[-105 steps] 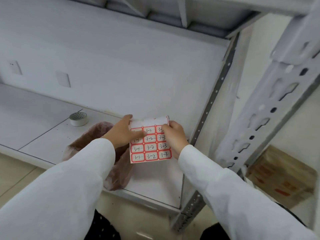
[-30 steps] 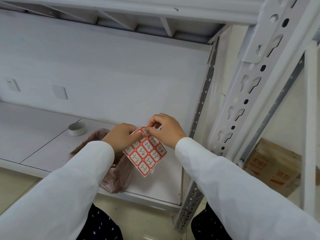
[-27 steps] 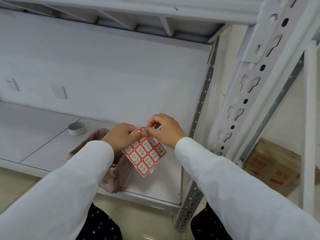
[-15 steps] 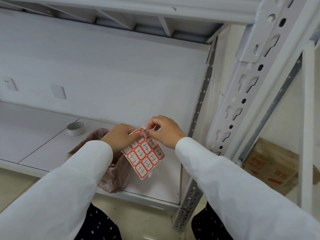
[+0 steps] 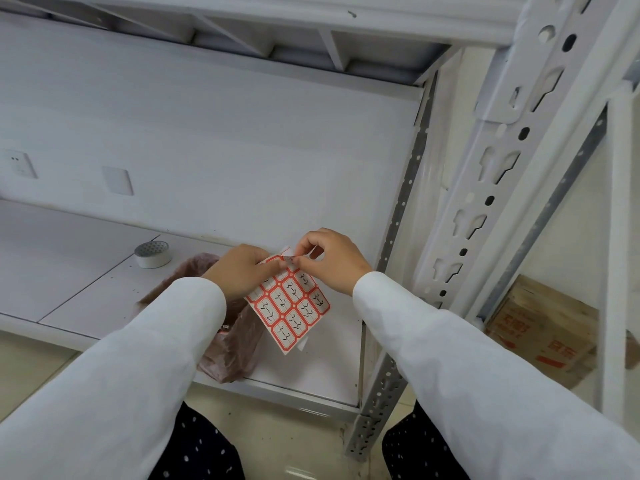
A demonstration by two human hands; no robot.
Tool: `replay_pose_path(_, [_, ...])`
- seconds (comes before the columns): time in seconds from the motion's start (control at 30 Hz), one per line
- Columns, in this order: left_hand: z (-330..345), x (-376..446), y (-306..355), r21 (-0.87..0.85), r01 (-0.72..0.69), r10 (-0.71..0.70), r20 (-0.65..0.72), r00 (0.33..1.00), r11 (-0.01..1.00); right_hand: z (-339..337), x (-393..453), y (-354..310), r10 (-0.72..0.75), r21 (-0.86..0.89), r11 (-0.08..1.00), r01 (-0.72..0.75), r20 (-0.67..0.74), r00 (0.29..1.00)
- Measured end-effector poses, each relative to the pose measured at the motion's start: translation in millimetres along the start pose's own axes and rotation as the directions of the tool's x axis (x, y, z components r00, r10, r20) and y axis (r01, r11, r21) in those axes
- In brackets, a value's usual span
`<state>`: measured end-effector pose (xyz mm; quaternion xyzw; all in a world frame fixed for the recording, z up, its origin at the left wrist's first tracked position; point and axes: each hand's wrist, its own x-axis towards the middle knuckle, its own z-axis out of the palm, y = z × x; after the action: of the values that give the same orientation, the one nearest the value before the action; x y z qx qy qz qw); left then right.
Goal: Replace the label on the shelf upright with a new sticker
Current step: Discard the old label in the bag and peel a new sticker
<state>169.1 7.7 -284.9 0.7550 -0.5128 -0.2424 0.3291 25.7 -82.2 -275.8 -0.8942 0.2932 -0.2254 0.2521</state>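
A sheet of red-bordered stickers [image 5: 290, 304] with handwritten numbers hangs tilted above the white shelf board [image 5: 90, 271]. My left hand [image 5: 239, 271] grips the sheet's upper left edge. My right hand [image 5: 329, 259] pinches a sticker at the sheet's top corner between thumb and forefinger. The white slotted shelf upright [image 5: 485, 188] rises to the right of both hands, apart from them. No label shows on the part of the upright in view.
A roll of tape [image 5: 152, 254] stands on the shelf at left. A crumpled pinkish plastic bag [image 5: 235, 344] lies under my left wrist. A cardboard box [image 5: 543, 327] sits on the floor behind the upright. An upper shelf [image 5: 277, 29] runs overhead.
The sheet has turned from flat and square to tilted. My right hand has gone from holding its right edge to pinching at its top corner. The view has lifted slightly.
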Motion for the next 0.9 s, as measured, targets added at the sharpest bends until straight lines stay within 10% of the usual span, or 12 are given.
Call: replay_pose_path(0.9, [-4,0,-15,0.088,0.09,-0.086,-0.042,0.995,0.992,-15,-2,-4,0.146,0.28,0.954,-0.107,-0.12,0.982])
